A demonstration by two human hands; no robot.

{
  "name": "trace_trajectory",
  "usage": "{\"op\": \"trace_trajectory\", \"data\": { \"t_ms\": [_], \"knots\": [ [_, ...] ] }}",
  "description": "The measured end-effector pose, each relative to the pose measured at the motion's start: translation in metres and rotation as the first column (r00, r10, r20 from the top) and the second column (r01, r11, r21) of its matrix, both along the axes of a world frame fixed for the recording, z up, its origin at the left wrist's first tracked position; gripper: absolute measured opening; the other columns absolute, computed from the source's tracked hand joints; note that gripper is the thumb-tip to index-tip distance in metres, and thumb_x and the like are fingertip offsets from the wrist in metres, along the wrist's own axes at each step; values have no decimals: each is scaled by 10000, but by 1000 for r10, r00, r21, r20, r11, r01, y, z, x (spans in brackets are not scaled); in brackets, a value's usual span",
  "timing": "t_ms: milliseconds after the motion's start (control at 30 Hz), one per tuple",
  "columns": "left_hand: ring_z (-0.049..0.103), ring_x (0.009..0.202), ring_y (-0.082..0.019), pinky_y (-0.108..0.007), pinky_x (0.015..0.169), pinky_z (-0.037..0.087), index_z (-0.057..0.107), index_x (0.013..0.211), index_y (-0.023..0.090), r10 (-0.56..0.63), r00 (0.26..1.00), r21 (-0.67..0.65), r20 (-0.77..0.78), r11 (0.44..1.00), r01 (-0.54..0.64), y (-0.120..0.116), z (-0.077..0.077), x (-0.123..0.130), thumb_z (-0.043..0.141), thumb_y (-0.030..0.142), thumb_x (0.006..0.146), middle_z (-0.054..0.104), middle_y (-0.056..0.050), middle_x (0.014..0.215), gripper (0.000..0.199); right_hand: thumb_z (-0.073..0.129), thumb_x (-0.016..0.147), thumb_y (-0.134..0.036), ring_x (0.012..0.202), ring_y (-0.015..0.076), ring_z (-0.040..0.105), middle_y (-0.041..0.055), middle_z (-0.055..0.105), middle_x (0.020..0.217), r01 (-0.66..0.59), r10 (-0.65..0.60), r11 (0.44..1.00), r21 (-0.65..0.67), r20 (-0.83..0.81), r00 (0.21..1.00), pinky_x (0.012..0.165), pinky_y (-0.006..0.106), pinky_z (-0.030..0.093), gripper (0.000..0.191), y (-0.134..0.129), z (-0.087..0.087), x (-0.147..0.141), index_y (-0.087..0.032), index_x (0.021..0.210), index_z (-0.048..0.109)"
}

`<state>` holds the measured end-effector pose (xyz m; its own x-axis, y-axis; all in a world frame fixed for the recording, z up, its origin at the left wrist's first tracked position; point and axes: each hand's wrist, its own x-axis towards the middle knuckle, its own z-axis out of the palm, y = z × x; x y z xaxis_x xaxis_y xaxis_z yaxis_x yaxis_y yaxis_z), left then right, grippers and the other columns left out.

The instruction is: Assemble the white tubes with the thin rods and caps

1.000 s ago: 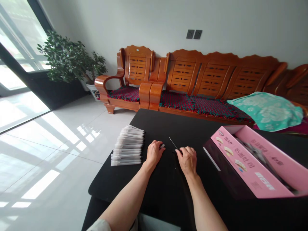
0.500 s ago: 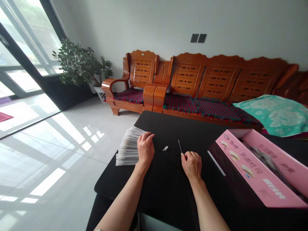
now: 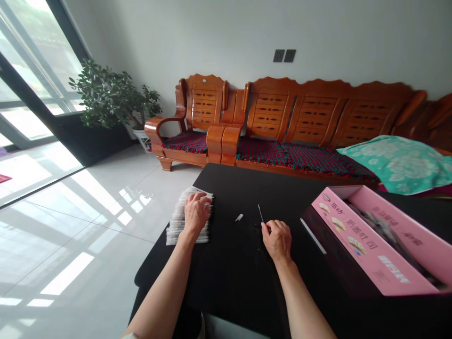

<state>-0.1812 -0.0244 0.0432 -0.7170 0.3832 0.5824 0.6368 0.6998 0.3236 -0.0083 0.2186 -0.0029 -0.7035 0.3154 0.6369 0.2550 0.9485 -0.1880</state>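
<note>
I'm watching a person work at a black table [image 3: 233, 278], and the pink box [image 3: 358, 242] at its right side is the easiest thing to place everything by. Well to the left of that box, near the table's left edge, lies a row of white pens [image 3: 176, 227], packed side by side. The left hand [image 3: 196, 213] is over that row, palm down and fingers bent; I can't tell from here whether it has taken hold of a pen or only rests on them. Nearer the box, though apart from it, the right hand [image 3: 277, 239] pinches a thin dark refill [image 3: 261, 213] between thumb and fingers, its slim tip pointing away from the person. A small white cap [image 3: 239, 217] lies loose farther left of the box, between the two hands. Just beside the box's left side, a white tube [image 3: 313, 236] lies flat. Inside the box are greyish things [image 3: 379, 223] I can't make out. Beyond the box, a turquoise towel [image 3: 402, 165] lies on the wooden sofa [image 3: 314, 113].
</note>
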Motion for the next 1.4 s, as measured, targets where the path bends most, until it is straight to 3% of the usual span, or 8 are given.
{"op": "trace_trajectory", "data": {
  "t_ms": [200,367,567,833,1033,1133,1267,1400],
  "knots": [
    [568,1018,-240,-457,1044,338,693,965,241,-118,981,121,-156,983,138,1,30,17,526,174,886,686,-45,1059,196,521,920,-273,723,192,483,38,555,695,-14,12,999,-31,-74,997,749,323,353,232,-2,3,0,-200,700,533],
    [577,1050,-192,-440,1117,262,663,1032,245,-306,921,206,-240,911,356,39,52,57,501,186,934,686,-29,1051,198,468,946,-252,701,183,483,34,547,691,-84,64,992,-96,-191,979,739,322,368,233,-4,9,1,-203,725,525],
    [585,1010,-172,-448,1140,233,669,1026,242,-591,801,56,-99,800,597,95,11,90,436,168,958,688,-23,1002,254,376,980,-215,682,175,499,31,541,672,-252,207,953,-167,-245,947,698,306,378,291,-11,16,9,-210,714,496],
    [600,951,-165,-473,1129,273,671,1014,231,-624,777,122,-84,768,629,104,-8,90,447,173,956,684,-24,953,239,383,981,-227,669,162,530,36,572,676,-296,248,925,-238,-211,945,669,280,389,300,-18,18,9,-206,704,496],
    [624,777,-179,-301,741,506,703,957,194,-459,874,487,160,807,334,98,-11,94,547,333,916,689,-60,867,213,399,973,-261,680,157,568,43,605,727,-280,154,892,-356,-342,927,667,271,429,248,-16,18,8,-192,802,565],
    [539,498,-116,-220,477,426,709,838,163,-572,684,675,453,721,156,98,-16,92,539,478,896,657,-35,659,363,410,967,-256,701,162,578,51,615,761,-298,153,893,-337,-396,905,682,280,448,209,-15,19,8,-184,885,588],
    [604,570,-116,-204,474,463,663,954,128,-810,322,871,490,474,-132,104,-21,83,617,559,816,698,-81,819,454,400,970,-241,735,175,566,52,599,760,-347,258,896,-278,-310,915,707,301,449,216,-19,22,6,-189,898,596],
    [640,605,-124,-203,517,497,616,928,118,-874,247,897,418,353,-267,106,-25,74,708,525,755,690,-73,776,451,398,977,-247,754,186,548,55,594,768,-347,304,912,-219,-208,930,728,319,435,216,-23,22,4,-193,895,591]
  ]
}}
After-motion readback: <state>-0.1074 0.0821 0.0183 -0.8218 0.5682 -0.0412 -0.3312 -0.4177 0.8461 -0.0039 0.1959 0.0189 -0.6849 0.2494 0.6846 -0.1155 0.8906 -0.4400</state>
